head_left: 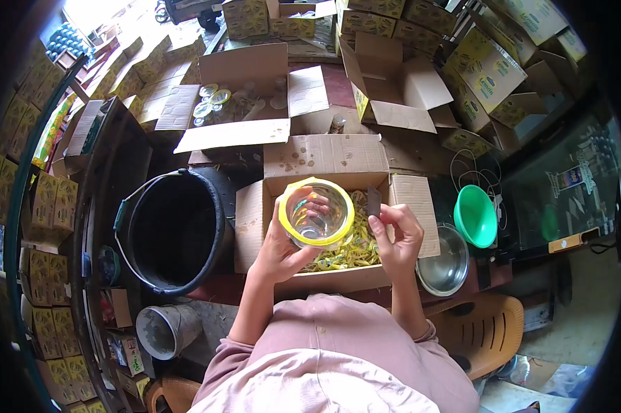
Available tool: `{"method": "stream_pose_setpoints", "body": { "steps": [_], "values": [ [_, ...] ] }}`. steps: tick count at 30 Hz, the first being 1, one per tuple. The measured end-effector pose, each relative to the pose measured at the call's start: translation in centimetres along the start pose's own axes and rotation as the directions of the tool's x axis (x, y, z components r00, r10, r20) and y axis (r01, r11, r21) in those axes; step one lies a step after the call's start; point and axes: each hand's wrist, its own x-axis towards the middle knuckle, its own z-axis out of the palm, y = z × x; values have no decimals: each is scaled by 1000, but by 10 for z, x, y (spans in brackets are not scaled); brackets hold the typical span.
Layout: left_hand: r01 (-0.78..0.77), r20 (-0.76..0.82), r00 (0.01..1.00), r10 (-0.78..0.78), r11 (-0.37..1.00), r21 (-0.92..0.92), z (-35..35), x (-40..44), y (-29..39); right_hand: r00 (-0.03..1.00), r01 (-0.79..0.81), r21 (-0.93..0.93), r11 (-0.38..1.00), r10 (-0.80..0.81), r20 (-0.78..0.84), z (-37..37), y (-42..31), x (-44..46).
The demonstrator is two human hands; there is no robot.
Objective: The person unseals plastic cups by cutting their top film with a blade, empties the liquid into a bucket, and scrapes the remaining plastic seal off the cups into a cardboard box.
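Observation:
My left hand (pixel 281 246) is wrapped round a clear plastic cup (pixel 317 215) with a yellow rim, its round opening facing me. At the right, my right hand (pixel 400 237) pinches a small dark flat piece (pixel 373 202) between thumb and fingers, a little apart from the cup. Both hands are above an open cardboard box (pixel 327 157). Inside that box lie many yellow strips or wrappers (pixel 355 249), partly hidden by the cup and my left hand.
A large black bucket (pixel 173 230) stands left, with a grey bucket (pixel 166 329) below it. A green bowl (pixel 475 216) and a metal bowl (pixel 444 261) are right. Behind are an open box with cups (pixel 245 65) and another open box (pixel 393 79).

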Motion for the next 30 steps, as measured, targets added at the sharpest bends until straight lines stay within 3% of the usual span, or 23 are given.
{"method": "stream_pose_setpoints", "body": {
  "steps": [4, 6, 8, 14, 21, 25, 27, 30],
  "values": [
    [-36, 2, 999, 36, 991, 129, 0, -1, -3, 992, 114, -11, 993, -114, -44, 6, -13, 0],
    [-161, 69, 987, 146, 918, 363, 0, -1, -1, 987, 138, -20, 990, -139, -76, 12, -20, -1],
    [-215, 111, 977, 185, 851, 479, 0, 0, 3, 978, 187, -58, 981, -191, -80, 17, -24, -2],
    [-283, 164, 959, 231, 726, 626, 6, -2, 5, 960, 241, -107, 965, -253, -122, 24, -29, -4],
    [-268, 197, 963, 184, 729, 630, 5, -2, 0, 945, 274, -152, 950, -295, -140, 24, -29, -4],
    [-152, 80, 988, 131, 891, 428, 10, -1, -5, 946, 272, -153, 950, -293, -135, 24, -30, -3],
    [-190, 105, 982, 159, 829, 526, 8, -3, -4, 948, 268, -160, 950, -290, -130, 24, -30, -3],
    [-185, 76, 983, 169, 879, 439, 9, -2, -9, 948, 263, -173, 949, -288, -134, 25, -30, -3]
  ]
}}
